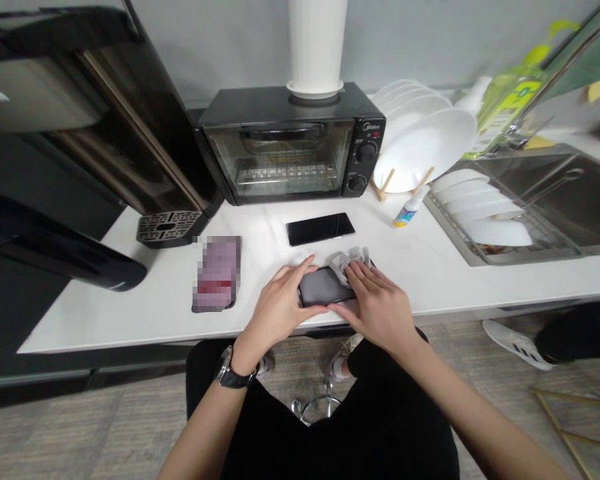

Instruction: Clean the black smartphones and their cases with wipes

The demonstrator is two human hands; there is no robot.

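A dark smartphone [324, 288] lies near the front edge of the white counter, between my hands. My left hand [280, 297] grips its left end, with thumb and fingers on opposite sides. Bunched under the fingers of my right hand [380, 300] is a thin grey cloth [347, 265], pressed on the phone's right part. That end of the phone is mostly hidden by the cloth and hand. Just beyond them a second black phone [321, 229] rests flat. Farther right stands a small spray bottle [410, 208] with a yellow base.
Left of my hands lies a blurred-out purple item [219, 273]. A toaster oven [290, 153] carries a white pot [317, 47] at the back. A black dispenser [170, 227] and dark cylinder [80, 253] stand left. Racked plates [425, 147] and a sink [555, 247] are right.
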